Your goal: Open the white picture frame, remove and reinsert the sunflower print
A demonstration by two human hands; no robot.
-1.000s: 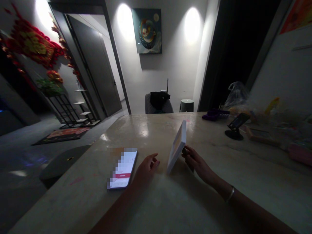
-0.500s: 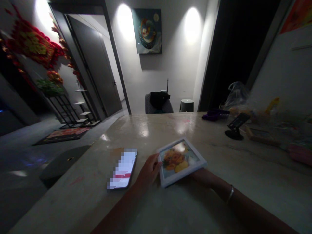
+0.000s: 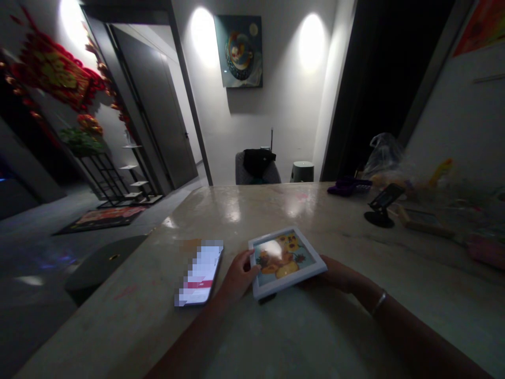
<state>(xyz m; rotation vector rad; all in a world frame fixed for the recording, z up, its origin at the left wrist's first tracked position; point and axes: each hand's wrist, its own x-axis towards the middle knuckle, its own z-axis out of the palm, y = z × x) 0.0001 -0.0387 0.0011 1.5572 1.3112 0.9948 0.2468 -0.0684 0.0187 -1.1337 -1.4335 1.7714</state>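
Pale polished stone countertop bears, at your near side, a white-framed sunflower picture, held low and nearly flat between your hands. Your left hand grips the frame's left edge; your right hand cups the right edge, fingers hidden beneath. A black smartphone lies just beside, blocking any leftward slide.

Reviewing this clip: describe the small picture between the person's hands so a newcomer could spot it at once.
On the long, pale stone counter, look in front of the person. Between the left hand and the right hand sits a small white-framed picture of yellow sunflowers. Its flowers set it apart from the dark-edged smartphone beside it.
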